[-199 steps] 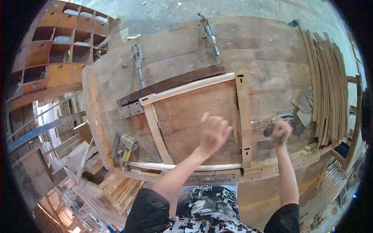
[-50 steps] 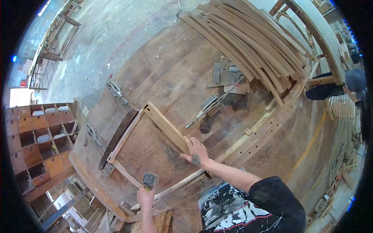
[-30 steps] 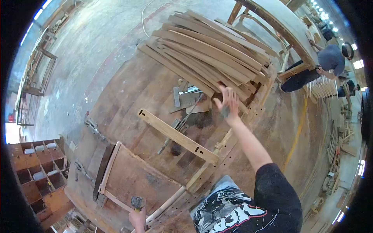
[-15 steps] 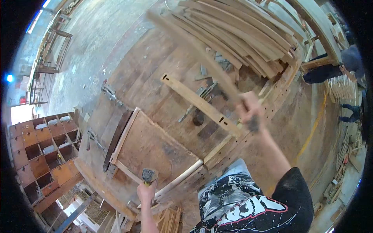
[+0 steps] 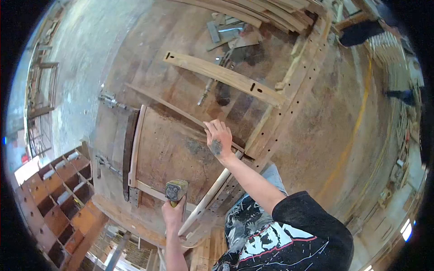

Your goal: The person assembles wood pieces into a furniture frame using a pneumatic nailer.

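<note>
Head view shows a right hand [image 5: 219, 139] with its fingers curled over a long, thin brown wooden strip [image 5: 167, 105] near the strip's closer end; the thumb is hidden, so how tightly that grip pinches cannot be told. The strip slants across the scuffed brown wooden table [image 5: 149, 67], its far end reaching past the corner of a pale, slightly curved wooden rail [image 5: 138, 144], its near end close to the tip of a pale, rounded wooden rail [image 5: 210, 194]. A left hand [image 5: 172, 214] has its fingers wrapped around a black-and-yellow handheld tool [image 5: 176, 189], probably a nailer, held up over a narrow pale wooden crosspiece [image 5: 151, 192]. A dark brown curved wooden bar [image 5: 129, 153] lies alongside the pale curved rail, and a pale slotted wooden board [image 5: 212, 70] lies across a metal toggle clamp [image 5: 205, 92], apart from the strip. Placing the strip well, I judge, calls for a light hold with the wrist level, since a piece so slender and gripped near one end would likely swing or flex at its far tip. Sighting along it to both rail ends before easing it flat should keep it straight, and the fingers ought to spread along its length for steadiness. The tool is best kept up and clear, nose away from the right hand, while the strip is being settled.
</note>
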`<state>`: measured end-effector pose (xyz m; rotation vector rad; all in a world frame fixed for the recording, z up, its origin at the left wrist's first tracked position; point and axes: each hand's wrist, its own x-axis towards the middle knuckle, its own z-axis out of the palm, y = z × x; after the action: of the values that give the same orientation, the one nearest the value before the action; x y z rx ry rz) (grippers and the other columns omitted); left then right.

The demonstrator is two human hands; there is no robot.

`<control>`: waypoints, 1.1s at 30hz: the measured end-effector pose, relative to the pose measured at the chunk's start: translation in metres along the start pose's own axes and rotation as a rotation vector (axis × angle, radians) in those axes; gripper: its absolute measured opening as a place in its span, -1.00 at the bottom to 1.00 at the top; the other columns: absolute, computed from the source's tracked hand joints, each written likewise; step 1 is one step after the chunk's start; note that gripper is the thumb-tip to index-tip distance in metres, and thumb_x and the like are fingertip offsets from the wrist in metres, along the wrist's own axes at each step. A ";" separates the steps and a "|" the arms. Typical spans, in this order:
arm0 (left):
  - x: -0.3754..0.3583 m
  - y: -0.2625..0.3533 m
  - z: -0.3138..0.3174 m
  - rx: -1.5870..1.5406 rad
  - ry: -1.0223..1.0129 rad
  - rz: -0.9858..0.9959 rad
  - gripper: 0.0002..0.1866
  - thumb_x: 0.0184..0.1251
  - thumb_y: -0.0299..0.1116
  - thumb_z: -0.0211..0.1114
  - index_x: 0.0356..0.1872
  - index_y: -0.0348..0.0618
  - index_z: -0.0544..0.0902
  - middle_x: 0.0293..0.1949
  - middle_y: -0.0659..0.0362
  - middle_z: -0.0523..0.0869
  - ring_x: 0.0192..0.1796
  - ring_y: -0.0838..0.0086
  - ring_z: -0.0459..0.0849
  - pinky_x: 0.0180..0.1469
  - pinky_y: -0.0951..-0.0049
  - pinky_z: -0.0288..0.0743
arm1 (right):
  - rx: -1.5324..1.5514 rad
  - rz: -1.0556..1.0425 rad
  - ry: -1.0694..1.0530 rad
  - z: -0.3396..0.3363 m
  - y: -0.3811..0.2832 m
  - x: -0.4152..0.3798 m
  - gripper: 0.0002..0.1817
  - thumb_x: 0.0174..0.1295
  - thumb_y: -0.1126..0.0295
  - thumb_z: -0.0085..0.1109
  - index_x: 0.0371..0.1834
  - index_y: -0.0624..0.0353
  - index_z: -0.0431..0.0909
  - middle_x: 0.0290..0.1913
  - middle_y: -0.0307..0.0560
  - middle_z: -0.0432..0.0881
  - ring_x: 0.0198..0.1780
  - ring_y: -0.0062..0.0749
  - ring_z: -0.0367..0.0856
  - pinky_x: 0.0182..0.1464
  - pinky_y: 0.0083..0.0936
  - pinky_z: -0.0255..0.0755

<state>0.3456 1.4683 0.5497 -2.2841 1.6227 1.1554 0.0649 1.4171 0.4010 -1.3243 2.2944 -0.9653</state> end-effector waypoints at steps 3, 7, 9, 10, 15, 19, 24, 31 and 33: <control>0.015 0.022 -0.015 -0.005 -0.033 0.090 -0.62 0.26 -0.22 0.54 -0.15 -0.41 0.74 -0.41 0.02 0.82 -0.34 0.34 0.78 -0.18 0.23 0.61 | -0.005 0.006 0.023 -0.002 0.011 -0.011 -0.70 0.23 0.38 0.31 0.04 0.00 0.66 -0.12 -0.20 0.57 -0.04 -0.20 0.58 -0.08 -0.23 0.43; 0.035 0.123 -0.044 0.026 -0.221 0.112 -0.70 0.34 -0.24 0.48 -0.24 -0.35 0.72 -0.57 0.15 0.72 -0.55 0.45 0.65 -0.42 0.28 0.52 | -0.045 0.051 0.022 0.003 0.001 -0.023 -0.62 0.21 0.38 0.32 0.13 -0.04 0.65 -0.06 -0.19 0.58 -0.03 -0.22 0.56 -0.09 -0.26 0.41; 0.039 0.199 -0.046 0.076 -0.361 0.133 -0.70 0.39 -0.21 0.42 -0.34 -0.31 0.69 -0.67 0.20 0.63 -0.66 0.51 0.56 -0.55 0.32 0.41 | -0.060 0.049 0.063 0.000 -0.004 -0.029 -0.58 0.20 0.37 0.32 0.17 -0.04 0.64 -0.03 -0.19 0.58 -0.01 -0.23 0.55 -0.07 -0.26 0.40; 0.043 0.230 -0.039 0.126 -0.428 0.155 -0.67 0.43 -0.18 0.39 -0.40 -0.28 0.67 -0.73 0.24 0.56 -0.72 0.55 0.50 -0.61 0.35 0.34 | -0.049 0.078 -0.013 0.001 0.002 -0.030 -0.54 0.18 0.35 0.32 0.20 -0.01 0.62 -0.02 -0.15 0.57 0.01 -0.19 0.54 0.00 -0.24 0.41; 0.078 0.335 0.040 0.487 -0.902 0.254 -0.48 0.43 0.04 0.33 -0.53 -0.25 0.64 -0.79 0.18 0.55 -0.72 0.45 0.58 -0.59 0.37 0.44 | 1.705 0.688 0.054 0.065 0.017 -0.079 -0.64 0.39 0.28 0.18 0.20 0.11 0.56 0.11 -0.09 0.59 0.15 -0.18 0.55 0.16 -0.23 0.44; 0.107 0.359 0.110 0.718 -1.136 0.242 -0.41 0.40 0.07 0.35 -0.54 -0.37 0.63 -0.75 0.09 0.61 -0.70 0.38 0.64 -0.57 0.33 0.49 | 2.329 0.509 -0.127 0.050 0.017 -0.084 -0.67 0.55 0.16 -0.02 0.17 0.12 0.48 0.11 -0.06 0.56 0.14 -0.23 0.51 0.23 -0.25 0.40; 0.120 0.373 0.148 0.786 -1.193 0.141 -0.39 0.41 0.09 0.34 -0.47 -0.43 0.67 -0.67 0.02 0.68 -0.67 0.36 0.66 -0.50 0.32 0.53 | 1.781 0.868 0.120 0.046 -0.005 -0.077 -0.78 0.54 0.10 -0.07 -0.11 -0.03 0.39 -0.37 -0.15 0.40 -0.35 -0.28 0.41 -0.16 -0.33 0.40; 0.125 0.383 0.165 0.893 -1.188 0.194 -0.38 0.40 0.10 0.35 -0.38 -0.47 0.70 -0.62 0.02 0.71 -0.65 0.38 0.67 -0.45 0.30 0.58 | 2.763 1.324 0.366 0.041 0.000 -0.082 -0.64 0.50 -0.08 0.07 -0.19 -0.03 0.56 -0.22 -0.18 0.63 -0.10 -0.25 0.61 0.10 -0.31 0.46; 0.126 0.380 0.167 0.893 -1.182 0.209 -0.34 0.39 0.14 0.34 -0.44 -0.47 0.70 -0.63 0.00 0.71 -0.65 0.35 0.68 -0.44 0.29 0.60 | 2.369 1.338 0.333 0.063 -0.002 -0.093 -0.63 0.51 -0.08 0.07 -0.20 -0.03 0.58 -0.18 -0.18 0.66 -0.07 -0.24 0.63 0.12 -0.28 0.46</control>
<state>-0.0444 1.2938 0.4754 -0.6356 1.3650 1.0941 0.1507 1.4709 0.3519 1.1361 0.2781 -1.7629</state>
